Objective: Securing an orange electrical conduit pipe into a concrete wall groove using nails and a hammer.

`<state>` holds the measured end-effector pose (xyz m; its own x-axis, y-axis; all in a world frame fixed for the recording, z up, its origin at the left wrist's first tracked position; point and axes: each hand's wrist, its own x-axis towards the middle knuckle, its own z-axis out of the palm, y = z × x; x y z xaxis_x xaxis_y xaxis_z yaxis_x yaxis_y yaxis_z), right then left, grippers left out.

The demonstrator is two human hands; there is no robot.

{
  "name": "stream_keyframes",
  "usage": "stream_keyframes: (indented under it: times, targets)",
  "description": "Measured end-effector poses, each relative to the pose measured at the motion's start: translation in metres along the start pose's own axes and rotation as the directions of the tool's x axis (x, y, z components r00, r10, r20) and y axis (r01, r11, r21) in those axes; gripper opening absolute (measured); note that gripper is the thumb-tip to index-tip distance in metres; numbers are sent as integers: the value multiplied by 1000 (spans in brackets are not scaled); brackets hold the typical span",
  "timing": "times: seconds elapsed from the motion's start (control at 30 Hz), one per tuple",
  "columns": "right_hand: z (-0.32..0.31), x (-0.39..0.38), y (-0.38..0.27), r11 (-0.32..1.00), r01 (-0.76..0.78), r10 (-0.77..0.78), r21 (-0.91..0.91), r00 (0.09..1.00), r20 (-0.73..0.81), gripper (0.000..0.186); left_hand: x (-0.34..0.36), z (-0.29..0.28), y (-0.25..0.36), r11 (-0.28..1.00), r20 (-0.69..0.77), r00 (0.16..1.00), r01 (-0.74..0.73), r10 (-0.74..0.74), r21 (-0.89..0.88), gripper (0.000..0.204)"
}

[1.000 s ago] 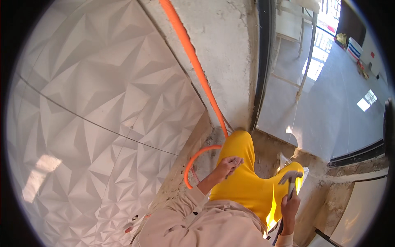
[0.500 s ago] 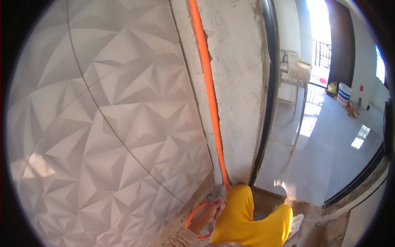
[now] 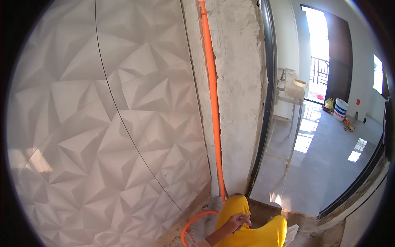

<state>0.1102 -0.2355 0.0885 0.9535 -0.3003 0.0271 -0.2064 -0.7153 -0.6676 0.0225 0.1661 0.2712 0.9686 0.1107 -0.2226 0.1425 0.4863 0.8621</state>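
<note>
My left hand (image 3: 236, 223) is in front of my yellow-clad left knee (image 3: 236, 206), its fingers curled together. Whatever they may pinch is too small to make out. My right hand does not show. To the left of my left leg, an orange flexible pipe (image 3: 190, 225) curves in a loop low over the floor. Another length of orange pipe (image 3: 214, 103) climbs the groove in the bare cement wall strip (image 3: 236, 94), with a wider collar near its top. Its lower end goes out of sight behind my knee.
A grey wall of faceted tiles (image 3: 135, 136) rises on the left. Right of the cement strip, a dark door frame (image 3: 263, 115) borders a tiled floor (image 3: 317, 164) with a stand (image 3: 294, 88), a roll of tape (image 3: 300, 83) and a white bucket (image 3: 340, 110). Something whitish (image 3: 291, 234) lies beside my right knee.
My left hand has moved right, from beside the orange loop to in front of my knee. The view has tilted up, bringing the collar at the pipe's top into sight.
</note>
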Motion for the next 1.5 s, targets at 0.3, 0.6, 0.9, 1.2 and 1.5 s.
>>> stream_keyframes:
  times: [0.3, 0.6, 0.9, 1.2, 1.5]
  targets:
    - [-22, -41, -373, 540, 240, -812, 806, 398, 426, 22, 42, 32, 24, 965, 10, 967, -254, 255, -64, 14]
    - [-36, -68, -510, 96, 646, -989, 757, 146, 1, 9, 31, -9, 101, 760, -214, 737, -648, 641, 41, 16]
    - [-30, -73, -676, -588, 665, -701, -460, -703, -121, 18, 72, -53, 193, 236, -214, 120, -224, 969, 946, 39]
    - [-33, -61, -700, -614, 624, -745, -483, -661, 91, 23, 86, -58, 217, 117, -113, 32, -239, 993, 964, 41]
    - [-47, -44, -710, -703, 531, -636, -474, -767, 85, 19, 69, -60, 256, 16, -4, 61, -204, 998, 979, 28]
